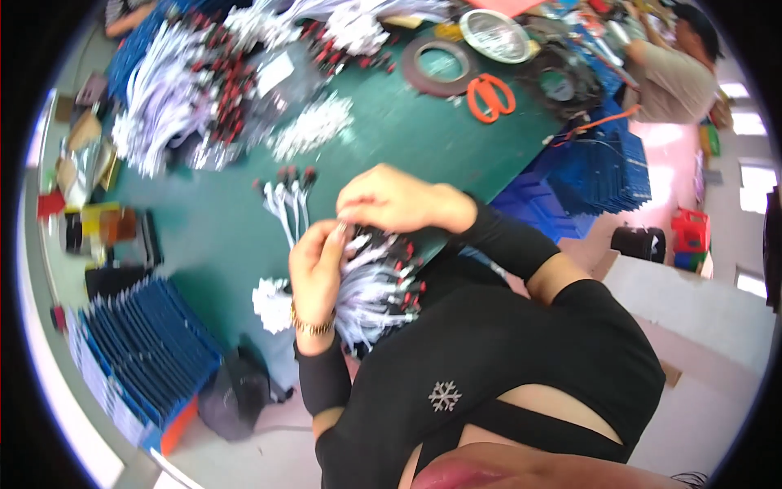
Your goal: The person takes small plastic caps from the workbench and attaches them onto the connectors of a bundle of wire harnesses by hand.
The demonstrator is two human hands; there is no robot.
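Note:
My left hand (316,262) and my right hand (391,198) meet over the near edge of the green table, thumbs and fingertips pinched close together. Whatever they pinch is mostly hidden by the fingers and too small to name. Just below them lies a thick bundle of white cables (366,293) with red and black ends, close against my body. A few separate white cables (287,200) with dark red tips lie beyond my left hand. Beside my left wrist is a clump of white connector ends (273,305).
A pile of small white parts (314,126) lies farther out, near large cable bundles (167,98). Orange-handled scissors (490,99), a tape roll (440,67) and a metal bowl (494,36) sit at the far right. Stacked blue crates (147,350) stand at left; a co-worker (672,77) sits at far right.

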